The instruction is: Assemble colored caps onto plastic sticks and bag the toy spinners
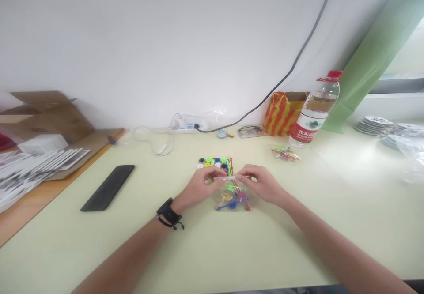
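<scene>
A clear plastic bag (232, 199) with small colored plastic parts in it, among them a blue arrow-like piece and red sticks, lies on the pale green table. My left hand (202, 182) pinches the left part of the bag's top edge. On the right part of that same edge, my right hand (260, 183) is closed, thumb against fingers. Just beyond my hands are round colored discs (217, 160) in black, green, blue, white and yellow, beside red and green sticks (230, 165). My hands partly cover these discs and sticks.
A black flat object (108, 188) lies at left, near stacked cards (39, 166) and a cardboard box (53, 108). Behind are a power strip (185, 125), a striped bag (281, 113) and a water bottle (316, 113). Another filled bag (285, 153) lies right.
</scene>
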`<state>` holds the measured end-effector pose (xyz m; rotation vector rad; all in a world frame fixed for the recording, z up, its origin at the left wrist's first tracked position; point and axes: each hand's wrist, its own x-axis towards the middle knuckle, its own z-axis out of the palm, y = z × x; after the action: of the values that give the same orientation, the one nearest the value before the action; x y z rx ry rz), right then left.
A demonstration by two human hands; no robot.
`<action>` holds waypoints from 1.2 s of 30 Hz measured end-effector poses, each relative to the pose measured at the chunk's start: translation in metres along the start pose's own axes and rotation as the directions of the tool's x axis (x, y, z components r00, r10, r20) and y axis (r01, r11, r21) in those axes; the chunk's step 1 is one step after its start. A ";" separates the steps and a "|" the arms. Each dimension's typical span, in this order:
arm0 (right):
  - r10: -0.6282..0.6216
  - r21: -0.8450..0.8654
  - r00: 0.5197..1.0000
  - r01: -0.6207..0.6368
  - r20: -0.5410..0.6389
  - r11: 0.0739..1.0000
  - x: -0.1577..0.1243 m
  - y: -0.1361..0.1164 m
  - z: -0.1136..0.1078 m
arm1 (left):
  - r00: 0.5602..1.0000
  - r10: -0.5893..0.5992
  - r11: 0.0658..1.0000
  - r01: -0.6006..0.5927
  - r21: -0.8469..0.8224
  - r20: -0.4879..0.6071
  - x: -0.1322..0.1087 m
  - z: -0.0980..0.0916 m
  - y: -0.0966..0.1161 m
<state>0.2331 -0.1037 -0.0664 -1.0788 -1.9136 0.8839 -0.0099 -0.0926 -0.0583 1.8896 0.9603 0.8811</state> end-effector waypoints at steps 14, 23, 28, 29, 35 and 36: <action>0.000 0.093 0.990 -0.013 0.141 0.996 -0.005 -0.007 -0.001 | 0.982 -0.071 0.995 0.081 -0.052 0.173 -0.003 -0.003 0.003; 0.035 0.079 0.985 -0.049 0.171 0.996 -0.004 -0.007 0.001 | 0.992 0.010 0.997 0.000 -0.082 0.126 -0.005 0.005 0.002; 0.027 0.060 0.983 -0.038 0.180 0.997 -0.006 -0.006 0.001 | 0.985 -0.025 0.993 0.045 -0.114 0.169 -0.004 0.004 0.002; 0.026 0.062 0.981 -0.039 0.194 0.997 -0.006 -0.007 0.001 | 0.985 -0.036 0.993 0.055 -0.109 0.169 -0.004 0.004 0.002; 0.012 0.052 0.962 -0.028 0.274 0.998 -0.004 -0.012 -0.015 | 0.988 -0.081 0.989 0.096 -0.110 0.132 -0.003 0.002 0.000; 0.012 0.045 0.959 -0.026 0.282 0.999 -0.003 -0.012 -0.019 | 0.988 -0.090 0.988 0.105 -0.113 0.123 -0.002 0.001 -0.001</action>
<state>0.2459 -0.1076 -0.0480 -0.9858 -2.1035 1.1397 -0.0107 -0.0945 -0.0598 1.7572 0.9006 0.7441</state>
